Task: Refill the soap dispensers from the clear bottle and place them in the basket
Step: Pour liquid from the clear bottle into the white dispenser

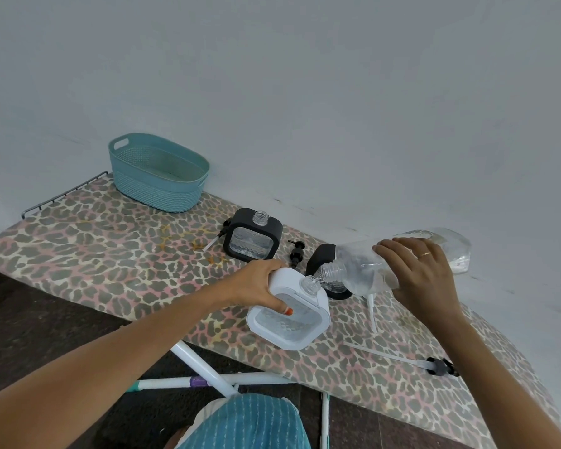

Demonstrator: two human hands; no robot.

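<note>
Teal striped clothing is cut off at the bottom. Left hand grips the white dispenser, open-necked, at the ironing board's near edge. Right hand grasps the tipped clear bottle, mouth at that neck, hiding most of a black dispenser.

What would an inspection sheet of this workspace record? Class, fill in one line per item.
Surface: ironing board, leopard-print cover.
Job's things: white dispenser, uncapped; clear bottle tipped, mouth at its neck; upright black dispenser, uncapped; second black dispenser behind the bottle; teal basket at the far end, nothing seen inside.
Clutter: loose pumps with tubes lying on the board.
Grippers: left hand grips the white dispenser; right hand grips the clear bottle.
Cables: nothing seen.
Surroundings: pale wall, dark floor.
</note>
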